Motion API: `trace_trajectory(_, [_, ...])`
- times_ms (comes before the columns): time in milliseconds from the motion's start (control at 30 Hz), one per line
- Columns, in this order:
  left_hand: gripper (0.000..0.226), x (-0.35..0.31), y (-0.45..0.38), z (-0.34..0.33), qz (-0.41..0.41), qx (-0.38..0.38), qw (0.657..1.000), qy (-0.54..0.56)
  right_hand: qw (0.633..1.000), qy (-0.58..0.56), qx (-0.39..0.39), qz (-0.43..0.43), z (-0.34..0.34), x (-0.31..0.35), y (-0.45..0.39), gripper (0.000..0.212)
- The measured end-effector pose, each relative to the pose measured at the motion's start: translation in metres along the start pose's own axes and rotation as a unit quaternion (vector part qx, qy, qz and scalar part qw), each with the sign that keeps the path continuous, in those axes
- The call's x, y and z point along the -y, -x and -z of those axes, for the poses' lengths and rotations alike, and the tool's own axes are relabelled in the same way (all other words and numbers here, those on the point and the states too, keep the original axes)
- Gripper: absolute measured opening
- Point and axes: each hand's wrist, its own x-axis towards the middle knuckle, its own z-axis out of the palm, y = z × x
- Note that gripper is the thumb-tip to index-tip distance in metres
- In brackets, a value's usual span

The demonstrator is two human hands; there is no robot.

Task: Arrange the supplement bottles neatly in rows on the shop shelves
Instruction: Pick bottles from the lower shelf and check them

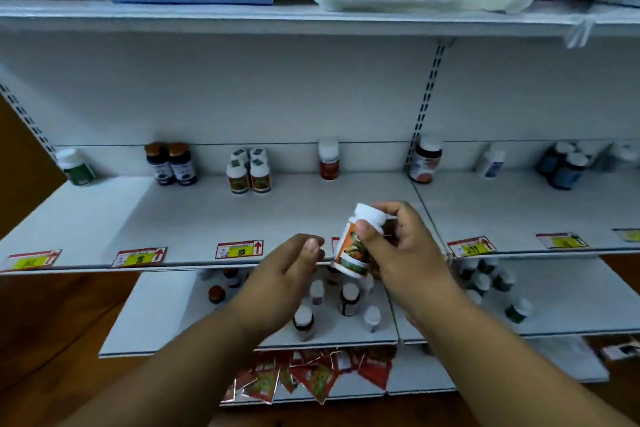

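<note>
Orange-labelled bottle (356, 243) tilted in right grip (401, 246), fingers clasping it; left grip (291, 270) loosely curled, holding nothing

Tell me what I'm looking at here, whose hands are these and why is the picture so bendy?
A person wears a wide camera on their head, so you see their own arms from above; that bends the edges. The right hand grips a white-capped bottle with an orange label. The left hand is beside it, fingers loosely curled, holding nothing I can see. On the middle shelf stand small groups of bottles, including four matching orange ones. The lower shelf holds scattered bottles.
</note>
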Motion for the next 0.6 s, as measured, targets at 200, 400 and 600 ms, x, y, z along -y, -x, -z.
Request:
trace_trajectory(200, [0.061, 0.047, -0.047, 0.063, -0.012, -0.041, 0.988, -0.145, 0.996, 0.072, 0.051, 0.026, -0.066, -0.007, -0.064, 0.041])
trace_trajectory(400, [0.071, 0.106, -0.105, 0.146, 0.036, -0.011, 0.947, -0.319, 0.986, 0.142, 0.09, 0.015, -0.156, -0.008, -0.123, 0.031])
trace_trajectory(600, [0.099, 0.153, -0.17, 0.182, 0.083, 0.021, 0.92, -0.382, 0.965, 0.241, 0.097, 0.025, -0.229, -0.029, -0.172, 0.034])
